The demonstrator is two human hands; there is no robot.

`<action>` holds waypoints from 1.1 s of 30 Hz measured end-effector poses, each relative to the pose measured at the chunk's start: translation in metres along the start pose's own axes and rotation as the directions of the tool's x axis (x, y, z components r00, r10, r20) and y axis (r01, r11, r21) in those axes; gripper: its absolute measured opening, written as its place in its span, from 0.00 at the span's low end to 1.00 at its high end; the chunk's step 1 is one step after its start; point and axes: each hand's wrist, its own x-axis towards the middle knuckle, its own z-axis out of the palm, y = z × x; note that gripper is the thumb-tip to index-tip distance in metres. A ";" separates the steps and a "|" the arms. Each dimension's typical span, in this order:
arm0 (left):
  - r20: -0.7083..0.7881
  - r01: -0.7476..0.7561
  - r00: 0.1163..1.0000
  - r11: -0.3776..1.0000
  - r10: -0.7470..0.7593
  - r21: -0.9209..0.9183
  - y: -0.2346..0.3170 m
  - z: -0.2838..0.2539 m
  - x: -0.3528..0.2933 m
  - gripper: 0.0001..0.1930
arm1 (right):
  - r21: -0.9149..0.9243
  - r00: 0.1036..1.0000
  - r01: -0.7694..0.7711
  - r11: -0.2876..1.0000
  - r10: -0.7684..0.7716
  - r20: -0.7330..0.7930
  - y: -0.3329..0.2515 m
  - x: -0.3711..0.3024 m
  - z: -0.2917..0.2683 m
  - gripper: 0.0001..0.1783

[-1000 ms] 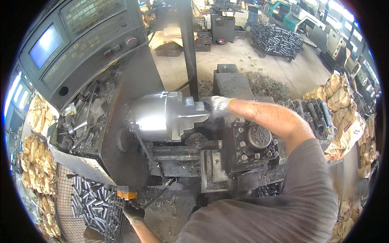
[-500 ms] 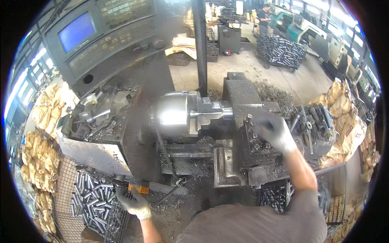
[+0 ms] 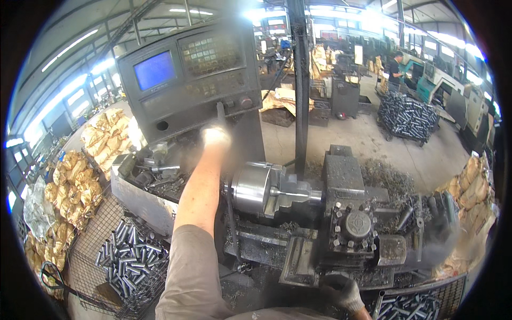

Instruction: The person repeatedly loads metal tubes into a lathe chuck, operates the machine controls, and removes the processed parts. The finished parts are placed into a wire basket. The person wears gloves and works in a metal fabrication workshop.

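My left hand (image 3: 216, 136), in a pale glove, reaches up to the machine's control panel (image 3: 176, 106). One finger is stretched out at the switches along the panel's lower edge; the other fingers are hard to make out. Low at the front of the lathe is my right hand (image 3: 344, 294), in a glove with dark fingers. Its fingers curve loosely with a gap between them, and nothing shows in them. Above it stands the square tool post (image 3: 357, 225). The shiny chuck (image 3: 252, 189) holds a metal workpiece (image 3: 293, 193) that reaches toward the tool post.
Metal tubes (image 3: 130, 261) lie in a wire basket at the lower left, with more tubes (image 3: 408, 308) at the lower right. Loose tools (image 3: 160, 170) rest on the ledge below the panel. Brown sacks (image 3: 74, 186) stand at the left. A person (image 3: 395, 69) works far off.
My left hand has risen from beside the tube basket to the control panel. My right hand has dropped from the tool post to the lathe's front. The view has tilted up and turned left.
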 end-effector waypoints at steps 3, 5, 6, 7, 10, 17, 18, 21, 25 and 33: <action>-0.128 -0.001 0.991 0.982 -0.023 -0.187 0.030 -0.022 -0.048 0.49 | -0.038 0.996 0.058 0.998 -0.056 0.069 0.022 0.007 -0.004 0.14; -0.316 -0.250 0.939 0.902 0.137 -0.351 0.037 -0.012 -0.111 0.37 | -0.063 0.984 0.126 0.990 -0.116 0.136 0.026 0.013 0.001 0.16; -0.347 -0.367 0.910 0.826 0.225 -0.428 0.035 -0.003 -0.155 0.31 | -0.054 0.972 0.164 0.985 -0.152 0.180 0.024 0.019 0.007 0.16; -0.365 -0.489 0.862 0.766 0.352 -0.417 0.050 -0.015 -0.206 0.25 | -0.059 0.963 0.195 0.979 -0.180 0.199 0.026 0.025 0.010 0.16; 0.265 -0.091 0.919 0.810 0.292 -0.579 0.017 0.031 -0.382 0.14 | -0.165 0.880 0.314 0.935 -0.221 0.421 0.031 0.048 0.048 0.17; 0.716 0.854 -0.096 0.312 -0.691 0.416 -0.141 0.057 -0.982 0.24 | -0.123 0.438 0.659 0.742 -0.245 0.865 0.022 0.022 0.199 0.19; 0.567 0.860 -0.251 0.088 -0.785 0.503 -0.139 0.017 -1.076 0.24 | -0.078 0.329 0.721 0.689 -0.241 0.913 0.025 0.010 0.232 0.19; 0.162 0.826 -0.478 -0.379 -0.863 0.417 -0.104 -0.099 -1.291 0.26 | 0.067 0.083 0.814 0.577 -0.230 0.970 0.032 -0.065 0.312 0.21; -0.254 0.704 -0.531 -0.588 -0.808 0.399 0.059 -0.201 -1.442 0.17 | 0.334 -0.357 0.810 0.482 -0.047 0.933 0.033 -0.218 0.403 0.24; -0.099 0.100 -0.526 -0.054 0.845 -0.993 0.288 -0.184 -1.378 0.35 | 0.823 -0.851 0.503 0.262 0.314 0.420 0.029 -0.446 0.471 0.26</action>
